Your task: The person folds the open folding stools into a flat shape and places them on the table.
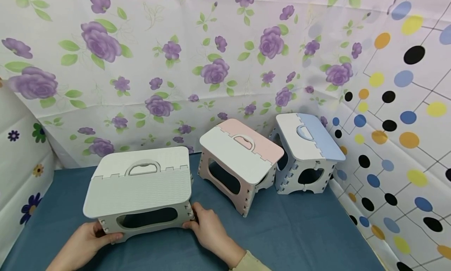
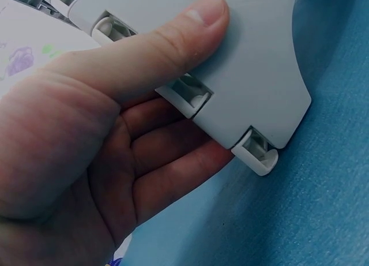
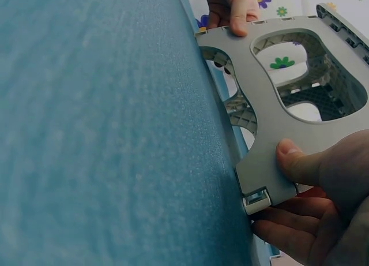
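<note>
A grey-white folding step stool [image 1: 141, 188] stands unfolded at the left of the blue surface, a carry handle in its top. At its front left leg my left hand [image 1: 82, 241] grips the edge, thumb on the front panel and fingers behind the hinged side. My right hand [image 1: 211, 230] holds the front right leg the same way. In the left wrist view the left thumb [image 2: 196, 29] lies flat on the panel [image 2: 253, 64] near the hinge knuckles. The right wrist view has the right hand [image 3: 328, 191] pinching the leg's lower corner, its fingertips partly under the hinge.
A pink and white folding stool [image 1: 239, 153] stands just right of the grey one. Beyond it, a blue and white stool [image 1: 306, 145] is close to the dotted wall covering [image 1: 398, 145]. A flowered sheet [image 1: 141, 67] hangs behind. Blue cloth [image 1: 282, 232] covers the surface.
</note>
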Demonstrator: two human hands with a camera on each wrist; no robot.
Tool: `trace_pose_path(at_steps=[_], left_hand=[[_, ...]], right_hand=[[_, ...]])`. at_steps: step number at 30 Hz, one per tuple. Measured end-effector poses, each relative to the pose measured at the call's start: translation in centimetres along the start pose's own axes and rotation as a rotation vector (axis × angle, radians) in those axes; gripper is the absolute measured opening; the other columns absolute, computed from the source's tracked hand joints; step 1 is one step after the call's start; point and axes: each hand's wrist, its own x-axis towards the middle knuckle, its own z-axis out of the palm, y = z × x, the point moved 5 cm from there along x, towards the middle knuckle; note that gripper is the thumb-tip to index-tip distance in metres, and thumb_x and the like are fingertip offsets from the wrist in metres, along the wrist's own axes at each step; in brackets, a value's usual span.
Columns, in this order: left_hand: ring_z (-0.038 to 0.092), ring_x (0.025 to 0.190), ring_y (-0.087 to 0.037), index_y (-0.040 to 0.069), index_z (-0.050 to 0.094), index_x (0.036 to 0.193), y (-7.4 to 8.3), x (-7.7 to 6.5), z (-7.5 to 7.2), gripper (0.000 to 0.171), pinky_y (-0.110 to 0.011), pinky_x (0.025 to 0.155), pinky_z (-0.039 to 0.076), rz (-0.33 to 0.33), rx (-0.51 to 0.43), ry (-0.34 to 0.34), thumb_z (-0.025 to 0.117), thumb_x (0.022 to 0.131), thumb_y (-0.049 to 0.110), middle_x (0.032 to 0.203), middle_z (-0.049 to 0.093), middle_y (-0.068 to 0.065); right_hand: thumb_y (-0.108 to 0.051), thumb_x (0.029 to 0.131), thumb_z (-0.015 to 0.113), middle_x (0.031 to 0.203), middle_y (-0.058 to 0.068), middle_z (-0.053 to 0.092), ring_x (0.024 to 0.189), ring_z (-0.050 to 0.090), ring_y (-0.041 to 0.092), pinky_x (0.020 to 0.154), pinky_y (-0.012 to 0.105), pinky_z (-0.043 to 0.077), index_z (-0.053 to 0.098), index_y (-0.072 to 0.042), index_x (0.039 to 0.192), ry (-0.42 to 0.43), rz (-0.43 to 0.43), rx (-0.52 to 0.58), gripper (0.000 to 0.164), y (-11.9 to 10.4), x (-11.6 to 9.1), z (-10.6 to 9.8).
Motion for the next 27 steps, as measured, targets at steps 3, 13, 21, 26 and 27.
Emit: trace_pose_path(at_steps=[3,13,21,26,27], left_hand=[[0.069,0.080,-0.009,0.002,0.078,0.114,0.02,-0.01,-0.01,0.031,-0.029,0.065,0.053,0.008,0.000,-0.004,0.078,0.101,0.030,0.101,0.079,-0.004],[0.068,0.081,-0.009,0.004,0.078,0.114,0.06,0.13,-0.12,0.031,-0.029,0.066,0.053,0.000,0.007,-0.009,0.078,0.101,0.032,0.102,0.079,-0.003],[0.071,0.086,-0.008,0.001,0.077,0.119,0.33,0.35,-0.31,0.035,-0.030,0.068,0.056,0.041,-0.005,-0.016,0.077,0.101,0.032,0.106,0.079,-0.007],[0.069,0.084,-0.011,-0.001,0.075,0.120,-0.19,0.29,-0.07,0.039,-0.030,0.066,0.053,0.016,-0.031,-0.050,0.077,0.101,0.033,0.106,0.078,-0.007],[0.069,0.083,-0.011,-0.001,0.075,0.120,-0.27,0.29,-0.01,0.039,-0.030,0.065,0.052,0.012,-0.036,-0.053,0.077,0.101,0.033,0.105,0.078,-0.007]], right_hand=[[-0.033,0.098,0.079,0.086,-0.013,0.066,0.071,0.059,-0.001,0.060,0.025,0.047,0.064,-0.019,0.115,-0.002,0.001,0.004,0.026,0.01,0.01,0.00],[-0.032,0.098,0.079,0.088,-0.012,0.067,0.072,0.060,-0.001,0.060,0.024,0.048,0.064,-0.019,0.115,-0.009,-0.008,0.007,0.026,-0.06,0.14,-0.17],[-0.032,0.097,0.080,0.088,-0.011,0.068,0.072,0.060,-0.001,0.061,0.025,0.048,0.065,-0.019,0.115,0.002,-0.013,-0.006,0.026,-0.19,0.39,-0.50],[-0.032,0.097,0.081,0.087,-0.014,0.067,0.071,0.060,-0.001,0.061,0.025,0.048,0.066,-0.020,0.114,-0.013,-0.003,0.011,0.026,0.03,0.06,-0.23],[-0.032,0.096,0.081,0.086,-0.014,0.067,0.071,0.059,-0.001,0.061,0.025,0.048,0.065,-0.021,0.113,-0.015,-0.005,0.011,0.026,0.04,0.07,-0.25]])
